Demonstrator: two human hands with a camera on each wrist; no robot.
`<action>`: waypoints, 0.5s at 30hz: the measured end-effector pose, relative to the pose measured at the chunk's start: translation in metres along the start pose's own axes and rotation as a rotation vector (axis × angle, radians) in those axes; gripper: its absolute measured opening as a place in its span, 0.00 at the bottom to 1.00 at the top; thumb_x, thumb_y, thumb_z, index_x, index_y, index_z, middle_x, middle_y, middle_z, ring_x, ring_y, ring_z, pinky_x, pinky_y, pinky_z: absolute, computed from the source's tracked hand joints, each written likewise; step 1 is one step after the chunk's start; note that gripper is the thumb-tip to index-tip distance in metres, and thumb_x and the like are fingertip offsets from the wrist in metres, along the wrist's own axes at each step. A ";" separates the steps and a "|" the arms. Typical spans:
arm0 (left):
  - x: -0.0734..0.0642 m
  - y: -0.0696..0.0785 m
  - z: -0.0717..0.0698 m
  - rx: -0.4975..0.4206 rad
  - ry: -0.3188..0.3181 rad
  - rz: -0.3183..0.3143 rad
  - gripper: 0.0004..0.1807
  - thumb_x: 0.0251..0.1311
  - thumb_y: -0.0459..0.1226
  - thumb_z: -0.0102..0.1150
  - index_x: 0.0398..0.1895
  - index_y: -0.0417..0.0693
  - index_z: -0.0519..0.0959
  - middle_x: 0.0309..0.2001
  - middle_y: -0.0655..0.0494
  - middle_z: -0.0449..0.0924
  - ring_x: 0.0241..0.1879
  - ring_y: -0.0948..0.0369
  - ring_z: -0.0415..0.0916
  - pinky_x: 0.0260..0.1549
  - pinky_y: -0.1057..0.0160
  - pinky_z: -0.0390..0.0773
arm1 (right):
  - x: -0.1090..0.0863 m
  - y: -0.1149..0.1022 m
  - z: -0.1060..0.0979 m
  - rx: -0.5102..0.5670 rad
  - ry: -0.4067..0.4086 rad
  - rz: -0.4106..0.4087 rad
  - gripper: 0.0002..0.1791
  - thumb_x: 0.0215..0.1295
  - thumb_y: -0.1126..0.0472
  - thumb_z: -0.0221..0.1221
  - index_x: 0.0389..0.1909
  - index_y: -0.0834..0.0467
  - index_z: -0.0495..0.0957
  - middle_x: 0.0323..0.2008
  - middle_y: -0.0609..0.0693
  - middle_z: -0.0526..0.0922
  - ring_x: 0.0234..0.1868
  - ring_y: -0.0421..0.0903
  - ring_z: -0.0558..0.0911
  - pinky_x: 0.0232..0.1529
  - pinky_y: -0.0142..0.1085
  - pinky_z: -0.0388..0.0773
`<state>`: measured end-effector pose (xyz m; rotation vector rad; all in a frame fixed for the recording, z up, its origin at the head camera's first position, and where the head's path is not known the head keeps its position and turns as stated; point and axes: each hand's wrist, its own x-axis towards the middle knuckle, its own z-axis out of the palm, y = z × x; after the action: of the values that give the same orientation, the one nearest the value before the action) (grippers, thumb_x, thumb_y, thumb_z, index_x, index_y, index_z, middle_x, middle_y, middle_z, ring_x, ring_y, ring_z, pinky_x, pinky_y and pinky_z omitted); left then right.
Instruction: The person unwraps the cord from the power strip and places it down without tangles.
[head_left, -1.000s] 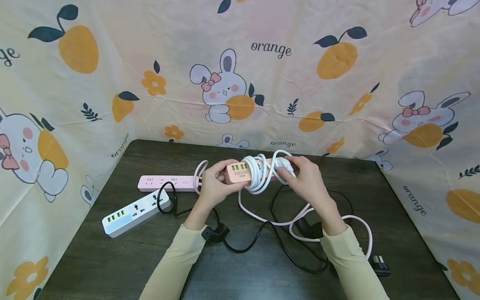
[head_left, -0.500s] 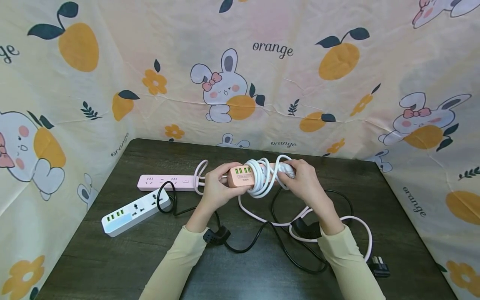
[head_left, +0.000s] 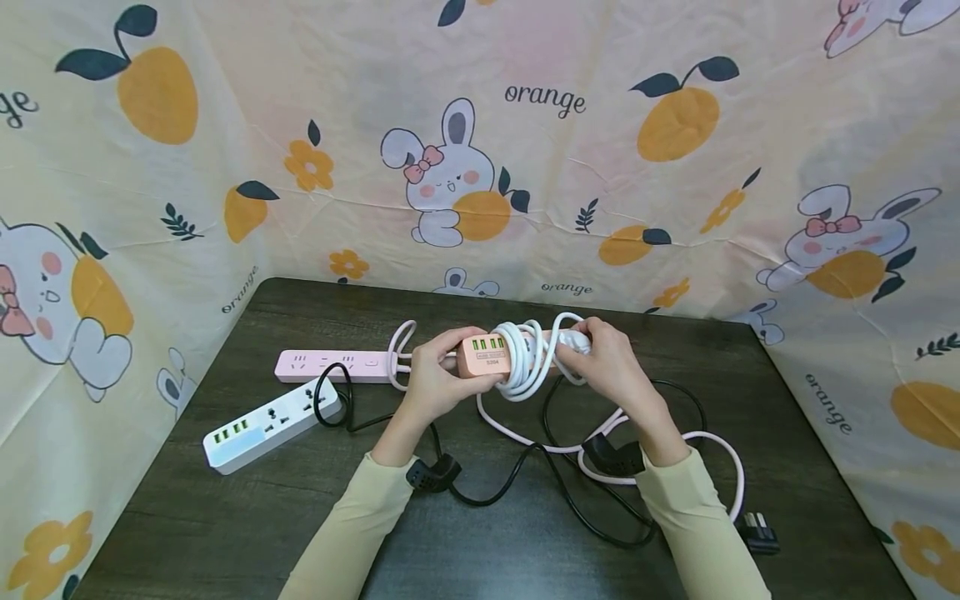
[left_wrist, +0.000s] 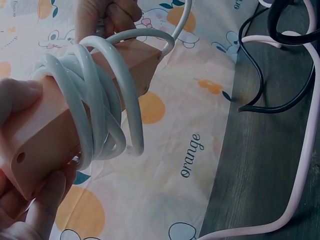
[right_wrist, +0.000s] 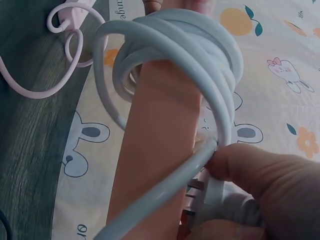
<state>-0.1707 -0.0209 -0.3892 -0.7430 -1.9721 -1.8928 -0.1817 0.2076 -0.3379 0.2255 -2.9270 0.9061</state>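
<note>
A peach power strip (head_left: 480,357) with green USB ports is held up over the table between both hands. Several loops of thick white cord (head_left: 522,367) wrap round its middle. My left hand (head_left: 433,379) grips the strip's left end, thumb on the near side. In the right wrist view, the thumb and fingers of my right hand (right_wrist: 280,185) pinch the white plug (right_wrist: 220,202), whose metal pins lie against the strip's side. My right hand covers part of the plug in the head view. A stretch of white cord crosses the strip's face close to the right thumb.
A pink power strip (head_left: 330,365) lies at the back left, in front of it a white one (head_left: 262,429). Their pink cord (head_left: 525,437) and black cord (head_left: 495,498) tangle under my forearms. A black plug (head_left: 759,533) rests at the right. A printed cloth (head_left: 480,133) hangs behind the table.
Both hands have shifted slightly toward me with the peach strip and its wound cord. The right fingers now cover more of the white plug. Things on the table stay put.
</note>
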 end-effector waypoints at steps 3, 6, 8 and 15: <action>0.000 0.001 0.001 0.020 0.003 0.010 0.28 0.33 0.19 0.71 0.44 0.22 0.75 0.41 0.32 0.78 0.39 0.47 0.77 0.36 0.68 0.79 | 0.000 -0.001 0.000 0.012 -0.005 0.028 0.15 0.57 0.58 0.58 0.38 0.67 0.73 0.32 0.58 0.75 0.31 0.51 0.72 0.26 0.36 0.69; 0.000 0.002 0.001 0.036 0.005 0.019 0.28 0.32 0.19 0.71 0.44 0.23 0.75 0.40 0.32 0.78 0.39 0.46 0.77 0.36 0.67 0.79 | 0.001 0.000 0.003 0.029 0.001 0.051 0.17 0.57 0.58 0.58 0.40 0.67 0.72 0.33 0.59 0.75 0.31 0.51 0.73 0.25 0.35 0.70; 0.000 0.001 0.001 0.027 0.011 0.014 0.28 0.33 0.19 0.71 0.44 0.23 0.75 0.41 0.32 0.78 0.40 0.44 0.77 0.36 0.68 0.79 | 0.000 0.001 0.005 0.059 0.034 0.048 0.16 0.57 0.59 0.58 0.41 0.67 0.72 0.33 0.60 0.76 0.29 0.51 0.75 0.23 0.35 0.73; 0.001 -0.001 -0.004 -0.005 0.037 0.017 0.28 0.34 0.18 0.71 0.45 0.22 0.75 0.42 0.32 0.77 0.39 0.53 0.77 0.36 0.69 0.79 | -0.009 0.002 0.010 0.071 0.286 -0.135 0.16 0.54 0.61 0.65 0.39 0.67 0.77 0.32 0.59 0.79 0.27 0.50 0.73 0.26 0.36 0.68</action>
<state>-0.1726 -0.0251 -0.3892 -0.7186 -1.9330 -1.8891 -0.1738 0.2047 -0.3487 0.2699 -2.5885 0.9359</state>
